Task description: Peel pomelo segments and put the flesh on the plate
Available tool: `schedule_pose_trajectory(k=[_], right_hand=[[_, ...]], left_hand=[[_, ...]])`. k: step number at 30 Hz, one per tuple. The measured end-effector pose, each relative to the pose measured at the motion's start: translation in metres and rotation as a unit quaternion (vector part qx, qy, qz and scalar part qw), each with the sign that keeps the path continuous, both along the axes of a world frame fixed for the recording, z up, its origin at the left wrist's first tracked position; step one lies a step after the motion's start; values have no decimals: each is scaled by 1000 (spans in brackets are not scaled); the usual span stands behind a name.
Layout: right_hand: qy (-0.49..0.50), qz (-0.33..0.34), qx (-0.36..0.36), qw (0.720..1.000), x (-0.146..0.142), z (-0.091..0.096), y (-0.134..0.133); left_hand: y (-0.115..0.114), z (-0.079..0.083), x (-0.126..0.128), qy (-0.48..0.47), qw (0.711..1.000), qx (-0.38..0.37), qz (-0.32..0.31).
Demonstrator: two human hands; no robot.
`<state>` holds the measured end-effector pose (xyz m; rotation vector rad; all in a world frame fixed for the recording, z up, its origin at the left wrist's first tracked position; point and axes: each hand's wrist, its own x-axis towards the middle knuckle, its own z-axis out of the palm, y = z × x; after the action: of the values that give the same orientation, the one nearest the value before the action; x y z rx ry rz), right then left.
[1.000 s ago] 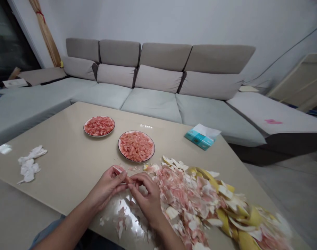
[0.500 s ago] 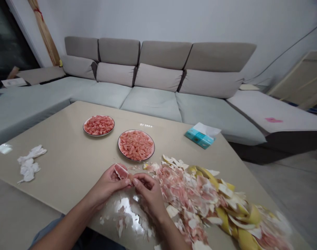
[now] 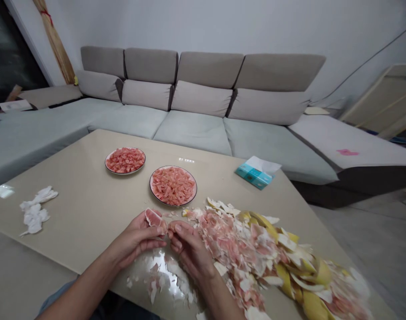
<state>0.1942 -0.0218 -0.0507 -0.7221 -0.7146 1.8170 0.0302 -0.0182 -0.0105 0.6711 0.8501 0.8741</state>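
Note:
My left hand point(image 3: 141, 234) is closed round a pink pomelo segment point(image 3: 153, 218) with a pale membrane along its edge. Close beside it, my right hand point(image 3: 189, 249) pinches at the segment's near end; whatever lies between its fingertips is too small to make out. Just beyond both hands stands a dark-rimmed white plate point(image 3: 173, 186) heaped with pink pomelo pulp. A second plate point(image 3: 125, 161) of pulp is farther back and to the left. Peeled membranes point(image 3: 229, 240) spread in a heap to the right of my right hand.
Yellow-green rind point(image 3: 284, 271) mixes with the heap along the table's right side. A blue tissue pack point(image 3: 254, 173) lies at the back right. Crumpled tissues point(image 3: 38, 209) rest at the left. Wet scraps point(image 3: 154, 284) lie below my hands. Behind the table point(image 3: 89, 186) runs a grey sofa point(image 3: 196, 129).
My right hand's fingertips have drawn slightly away from my left thumb, and its fingers have curled in more. The left hand still has the segment. The whole view has shifted a little.

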Motion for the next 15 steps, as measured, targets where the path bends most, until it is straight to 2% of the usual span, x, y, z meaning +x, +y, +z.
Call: schedule_pose_trajectory(k=[10, 15], right_hand=[[41, -2, -22, 999, 2, 0, 1], [41, -30, -39, 998, 2, 1, 2]], left_hand=[[1, -3, 0, -24, 999, 6, 36], [1, -6, 2, -42, 998, 3, 45]])
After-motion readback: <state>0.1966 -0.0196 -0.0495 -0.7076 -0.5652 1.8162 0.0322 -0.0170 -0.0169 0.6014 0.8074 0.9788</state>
